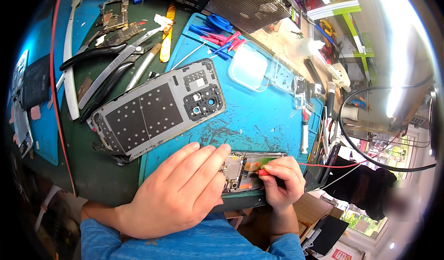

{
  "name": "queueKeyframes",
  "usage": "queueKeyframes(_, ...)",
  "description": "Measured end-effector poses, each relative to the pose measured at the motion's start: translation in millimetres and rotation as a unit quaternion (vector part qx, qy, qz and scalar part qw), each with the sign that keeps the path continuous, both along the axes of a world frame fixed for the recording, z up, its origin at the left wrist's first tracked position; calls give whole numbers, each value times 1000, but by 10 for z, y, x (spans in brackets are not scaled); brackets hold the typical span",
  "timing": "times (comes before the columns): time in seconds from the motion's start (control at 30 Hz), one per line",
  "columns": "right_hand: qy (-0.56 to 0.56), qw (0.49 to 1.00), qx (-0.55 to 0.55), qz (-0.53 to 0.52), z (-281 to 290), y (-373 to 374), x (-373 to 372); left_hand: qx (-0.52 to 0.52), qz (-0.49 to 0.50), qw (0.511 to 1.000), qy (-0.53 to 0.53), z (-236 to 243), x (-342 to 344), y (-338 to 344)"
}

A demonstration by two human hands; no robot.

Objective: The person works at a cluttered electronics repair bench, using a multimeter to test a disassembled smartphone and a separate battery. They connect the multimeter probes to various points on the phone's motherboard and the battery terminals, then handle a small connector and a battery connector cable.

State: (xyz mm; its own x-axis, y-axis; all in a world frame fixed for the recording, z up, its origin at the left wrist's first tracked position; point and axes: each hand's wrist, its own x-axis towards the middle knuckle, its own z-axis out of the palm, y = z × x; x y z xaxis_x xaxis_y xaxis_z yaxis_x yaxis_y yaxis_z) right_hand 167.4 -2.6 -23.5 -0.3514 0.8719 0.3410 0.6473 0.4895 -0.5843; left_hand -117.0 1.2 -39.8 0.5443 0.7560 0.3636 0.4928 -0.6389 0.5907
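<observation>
An opened phone body [232, 167] lies between the hands, its long axis running crosswise from beside the left hand [178, 190], whose straight fingers lie close together, to the right hand [284, 181], which pinches a small red piece [262, 172] over its bared metal and circuitry. Beyond the left hand, a flat grey back cover [178, 93] slants with its camera end rightward, its dark panel [132, 116] dotted pale, partly on a scuffed blue mat [245, 135].
</observation>
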Motion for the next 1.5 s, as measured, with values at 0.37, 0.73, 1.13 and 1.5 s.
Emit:
queueKeyframes(0.37,-1,1000,-14,-4,45,8,-23,-12,2,1000,21,22,3,-20)
queueKeyframes(0.73,-12,1000,-9,7,48,25,-19,-27,0,999,26,47,5,-19)
queueKeyframes(1.13,-40,999,19,11,65,31,-57,-48,-7,999,21,56,-3,-21)
queueKeyframes(1.5,-36,998,32,26,81,65,-75,-46,7,999,20,87,14,-5)
